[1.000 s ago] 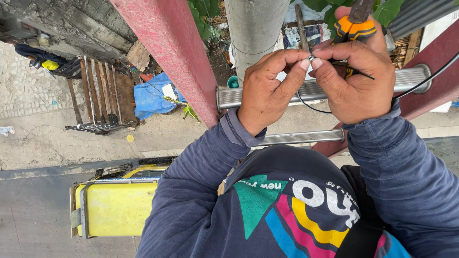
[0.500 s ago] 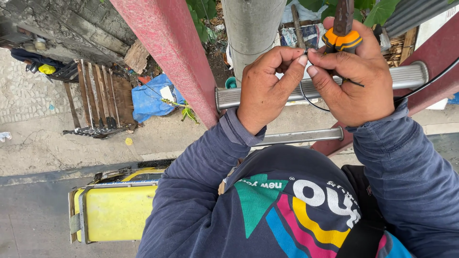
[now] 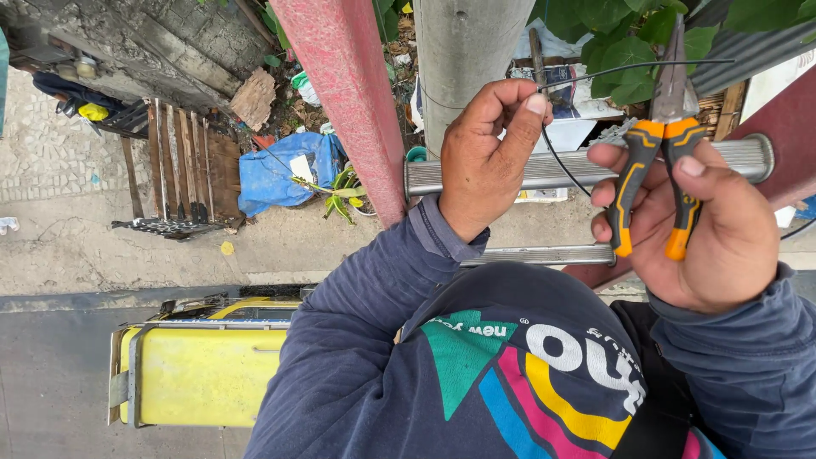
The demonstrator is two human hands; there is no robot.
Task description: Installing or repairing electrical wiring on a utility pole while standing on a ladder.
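Observation:
My left hand (image 3: 484, 161) pinches a thin black wire (image 3: 557, 157) between thumb and forefinger, just in front of a ribbed metal ladder rung (image 3: 544, 172). The wire curves up and runs right toward green leaves. My right hand (image 3: 714, 229) grips orange-and-black long-nose pliers (image 3: 659, 140), jaws pointing up, held apart from the wire to its right. Both arms wear dark blue sleeves, and I look straight down over my printed sweatshirt.
A red steel post (image 3: 340, 93) and a grey concrete pole (image 3: 463, 51) rise close in front. A second ladder rung (image 3: 544, 254) lies below. Far down are a yellow vehicle roof (image 3: 204, 374), a blue bag (image 3: 280, 170), wooden slats (image 3: 178, 170) and pavement.
My hands have separated: the right hand moved right and down with the pliers, away from the left hand, which keeps the wire pinched near the rung.

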